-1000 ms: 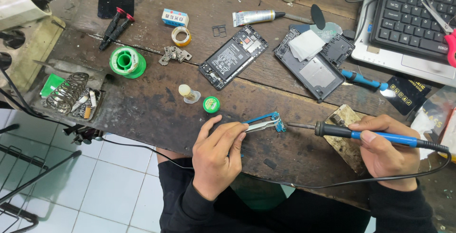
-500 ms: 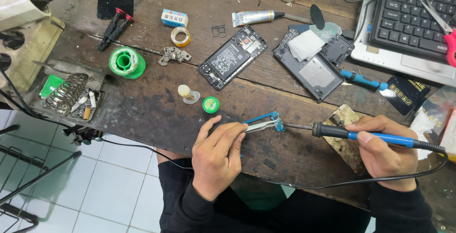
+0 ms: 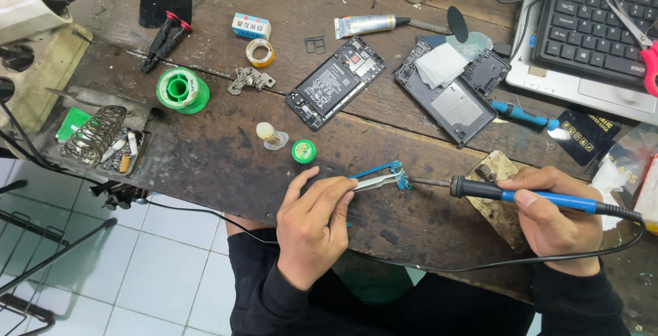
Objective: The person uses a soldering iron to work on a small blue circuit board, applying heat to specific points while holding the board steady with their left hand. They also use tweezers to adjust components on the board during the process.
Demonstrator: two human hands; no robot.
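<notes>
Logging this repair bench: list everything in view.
small circuit board: 1, blue, front edge, between tweezers and iron tip
tweezers: 1, silver, left grip
soldering iron: 1, blue-black, right grip
opened phone: 1, black, centre
phone back shell: 1, dark, right of centre
solder spool: 1, green, left
keyboard: 1, black, top right
glue tube: 1, silver, top
left hand: near edge
right hand: near edge

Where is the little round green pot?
In the head view, the small green pot sits on the wooden bench, just above the left hand, beside a small clear bottle.
</notes>
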